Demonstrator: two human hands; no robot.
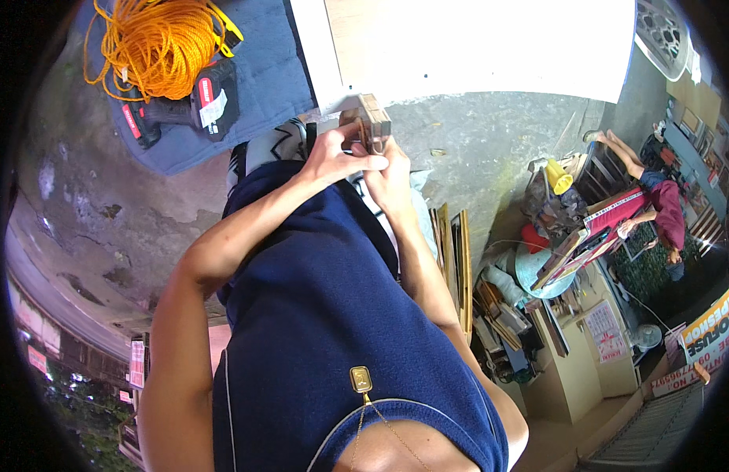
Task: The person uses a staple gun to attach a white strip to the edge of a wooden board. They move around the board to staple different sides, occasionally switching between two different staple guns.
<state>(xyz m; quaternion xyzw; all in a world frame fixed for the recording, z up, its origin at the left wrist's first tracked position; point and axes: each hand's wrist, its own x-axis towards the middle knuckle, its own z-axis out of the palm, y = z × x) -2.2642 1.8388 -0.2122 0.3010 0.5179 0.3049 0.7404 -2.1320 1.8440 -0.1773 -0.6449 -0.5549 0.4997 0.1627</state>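
Both hands meet in front of my waist around a small boxy object [374,116], brownish with a pale, shiny side; its exact kind I cannot make out. My left hand [331,155] has its thumb stretched across toward the right, with its fingers curled at the object's left side. Below it, my right hand [390,175] grips the object's lower end. Fingers partly hide what they hold. Just beyond the hands lies the near edge of a large white panel [490,51], brightly lit.
At the far left, a blue padded surface [274,75] bears a coil of orange rope [156,47], a red-and-black power drill [176,114] and a yellow-and-black tool [227,31]. Long wooden strips [459,267] stand to my right. Farther right, another person [663,208] is near cluttered furniture and a yellow container [559,177].
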